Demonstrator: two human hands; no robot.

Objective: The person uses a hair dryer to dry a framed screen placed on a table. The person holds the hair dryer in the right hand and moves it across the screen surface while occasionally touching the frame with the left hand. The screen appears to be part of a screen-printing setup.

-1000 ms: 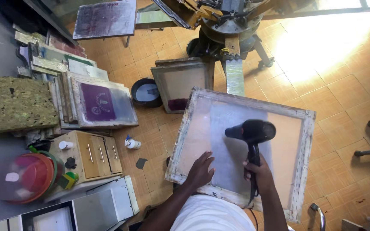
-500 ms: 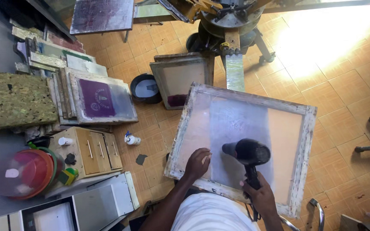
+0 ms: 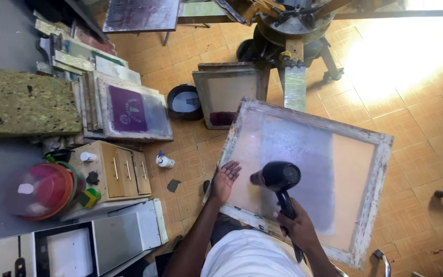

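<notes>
While my right hand (image 3: 296, 225) wraps its fingers tight round the handle of the black hair dryer (image 3: 278, 180), I point the nozzle leftward, low over the mesh of the big wooden screen-printing frame (image 3: 378, 169). My left hand (image 3: 225, 179) lies flat and open, fingers spread, holding nothing, palm pressed on the mesh by the frame's left rail. That frame sits tilted on the tiled floor (image 3: 426, 102), its near edge against my lap, with a small spray bottle (image 3: 165, 161) well off to the left.
</notes>
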